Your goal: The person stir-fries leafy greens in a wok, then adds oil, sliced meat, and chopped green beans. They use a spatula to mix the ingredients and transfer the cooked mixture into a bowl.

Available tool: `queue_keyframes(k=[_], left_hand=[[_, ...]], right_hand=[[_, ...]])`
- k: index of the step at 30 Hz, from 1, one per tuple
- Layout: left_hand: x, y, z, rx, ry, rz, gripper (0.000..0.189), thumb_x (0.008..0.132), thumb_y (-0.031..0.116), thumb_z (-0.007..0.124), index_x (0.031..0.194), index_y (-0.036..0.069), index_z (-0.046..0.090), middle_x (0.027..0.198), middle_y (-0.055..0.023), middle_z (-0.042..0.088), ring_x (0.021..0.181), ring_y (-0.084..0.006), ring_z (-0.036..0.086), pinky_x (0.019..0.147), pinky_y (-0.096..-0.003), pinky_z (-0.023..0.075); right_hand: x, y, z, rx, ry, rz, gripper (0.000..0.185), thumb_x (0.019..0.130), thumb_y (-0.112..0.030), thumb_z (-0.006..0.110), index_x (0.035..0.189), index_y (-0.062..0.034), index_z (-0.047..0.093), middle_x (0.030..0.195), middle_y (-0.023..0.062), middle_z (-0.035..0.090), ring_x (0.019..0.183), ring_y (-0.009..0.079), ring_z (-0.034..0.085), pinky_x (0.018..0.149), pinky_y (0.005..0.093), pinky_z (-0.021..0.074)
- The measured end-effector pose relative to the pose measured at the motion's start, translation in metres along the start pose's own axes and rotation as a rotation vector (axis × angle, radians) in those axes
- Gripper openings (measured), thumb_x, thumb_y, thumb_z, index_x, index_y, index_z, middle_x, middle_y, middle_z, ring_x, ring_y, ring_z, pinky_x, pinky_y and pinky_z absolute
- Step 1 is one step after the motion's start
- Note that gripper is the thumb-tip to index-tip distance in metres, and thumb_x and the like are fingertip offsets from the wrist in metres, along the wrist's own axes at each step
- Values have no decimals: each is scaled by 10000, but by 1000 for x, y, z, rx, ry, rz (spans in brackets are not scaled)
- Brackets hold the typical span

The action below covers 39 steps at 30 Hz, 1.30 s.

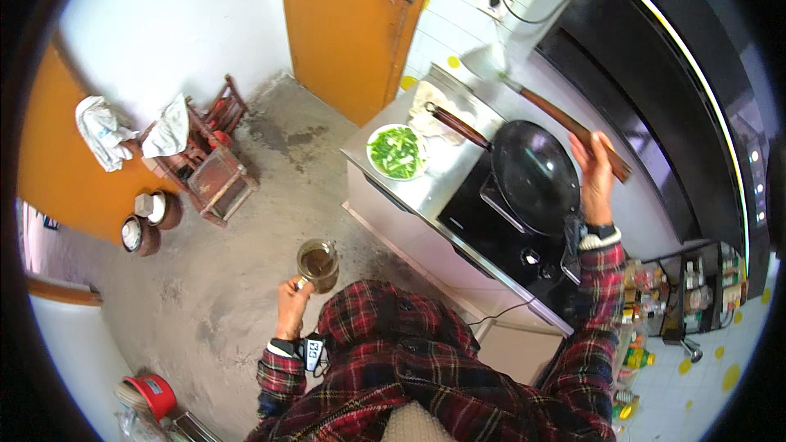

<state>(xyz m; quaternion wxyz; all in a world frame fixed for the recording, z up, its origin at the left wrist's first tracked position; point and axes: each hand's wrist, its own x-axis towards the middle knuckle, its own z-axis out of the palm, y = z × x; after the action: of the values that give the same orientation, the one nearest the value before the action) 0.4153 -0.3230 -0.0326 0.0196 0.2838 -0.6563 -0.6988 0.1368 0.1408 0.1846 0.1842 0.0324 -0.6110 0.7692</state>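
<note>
My left hand [293, 307] grips the handle of a glass mug [319, 265] that holds dark brown liquid, above the floor at my left. At the right, my right hand [593, 172] is around the wooden handle of a spatula [556, 112], raised over the stove; its metal blade points towards the tiled wall. Beneath it a black wok [533, 175] sits tilted on the black glass cooktop [460, 207], its wooden handle towards the wall. A white bowl of cooked green vegetables [398, 152] stands on the steel counter [433, 187], beside a crumpled pale cloth [425, 101].
A black range hood [651, 92] hangs over the stove. Bottles and jars fill a rack [688, 288] at the right. A wooden chair [218, 187] with cloths and two brown pots [142, 236] stand by the far wall. A red basin [158, 397] lies lower left.
</note>
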Motion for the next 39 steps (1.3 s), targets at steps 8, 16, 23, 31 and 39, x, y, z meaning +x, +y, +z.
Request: queue_keyframes(k=[8, 16, 23, 31, 39], left_hand=[[32, 32, 44, 88, -186, 10, 129, 753, 112, 601, 639, 56, 580, 582, 60, 492, 530, -46, 403, 494, -227, 299], [9, 35, 76, 8, -293, -7, 177, 771, 21, 595, 610, 66, 538, 598, 95, 463, 531, -19, 357, 476, -237, 259], [-15, 31, 83, -1, -247, -82, 196, 767, 84, 614, 594, 94, 524, 566, 73, 462, 505, -31, 379, 464, -226, 282], [-31, 32, 69, -31, -160, -29, 150, 764, 92, 623, 626, 73, 568, 574, 63, 484, 512, -40, 384, 478, -232, 292], [-32, 9, 41, -52, -101, -57, 103, 786, 75, 587, 684, 63, 586, 606, 67, 486, 523, -39, 381, 503, -210, 300]], right_hand=[[-48, -67, -127, -714, 234, 193, 337, 861, -356, 695, 918, -34, 619, 830, 80, 651, 627, 165, 669, 508, 237, 515], [-35, -21, -188, -594, 273, 291, 316, 857, -302, 693, 983, -33, 588, 839, 103, 648, 630, 201, 684, 491, 248, 544], [-45, 65, -207, -43, 255, 285, 226, 914, -207, 632, 1073, -64, 561, 1014, 147, 653, 940, 318, 676, 755, 341, 591], [-16, 50, -186, 38, 241, 244, 352, 904, -231, 652, 1166, -46, 506, 1080, 129, 618, 1001, 341, 650, 821, 347, 569], [33, 30, 40, 169, -290, 38, 275, 963, -199, 557, 1185, -47, 502, 1114, 127, 608, 1116, 348, 599, 892, 349, 529]])
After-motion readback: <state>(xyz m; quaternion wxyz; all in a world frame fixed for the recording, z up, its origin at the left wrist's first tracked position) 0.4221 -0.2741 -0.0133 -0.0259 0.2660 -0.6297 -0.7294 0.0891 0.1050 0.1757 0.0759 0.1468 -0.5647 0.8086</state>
